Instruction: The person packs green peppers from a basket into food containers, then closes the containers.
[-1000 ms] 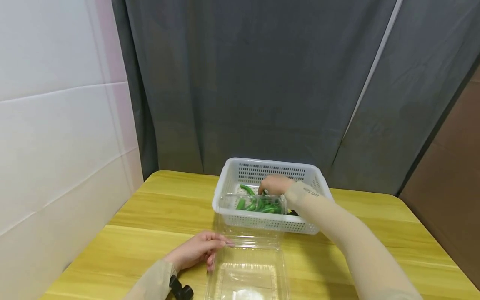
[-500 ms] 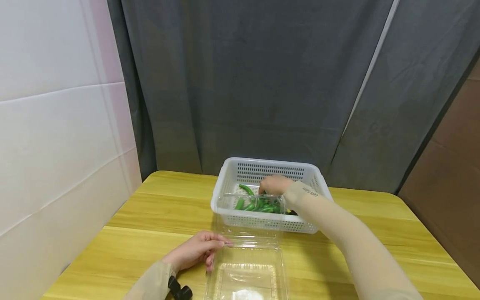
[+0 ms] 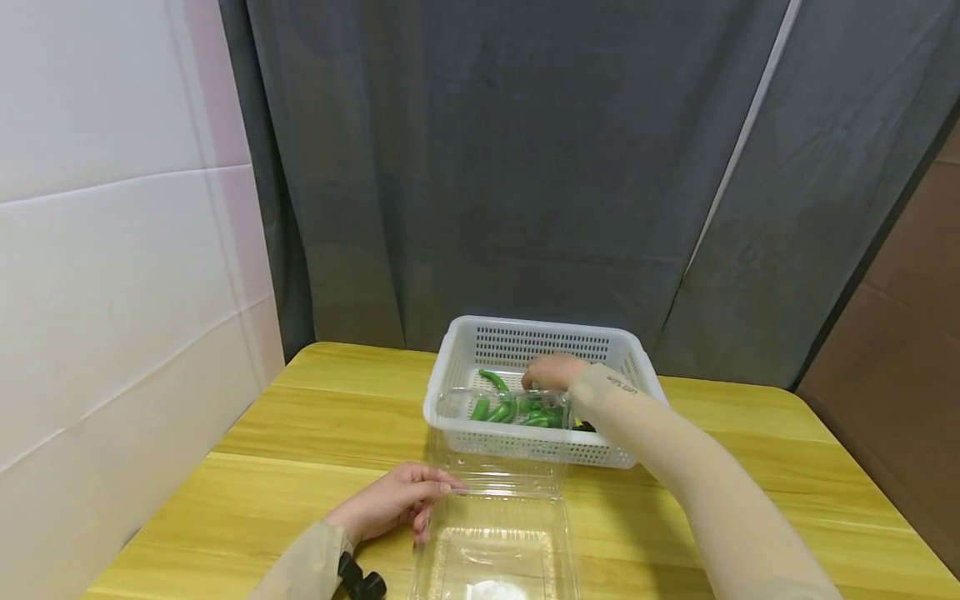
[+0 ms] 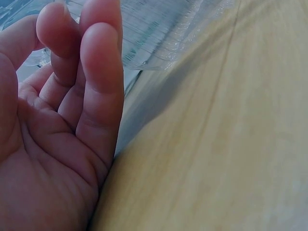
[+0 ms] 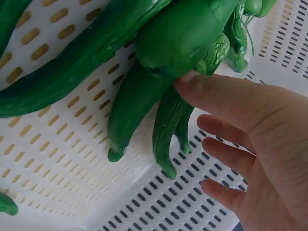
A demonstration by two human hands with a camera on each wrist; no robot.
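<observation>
The right hand (image 3: 552, 371) reaches into the white perforated plastic basket (image 3: 457, 350) at the far side of the yellow wood-grain table (image 3: 300, 417); its fingers (image 5: 226, 96) lie loosely spread, a fingertip touching one glossy green pepper (image 5: 187, 33) in a heap of long, curved, smooth-skinned ones (whether it grips any, I cannot tell); the left hand (image 3: 393, 500) rests near the table's front edge, fingers together and nearly straight, touching the rim of the thin, ribbed clear plastic clamshell box (image 3: 495, 533), which lies open just before the basket.
</observation>
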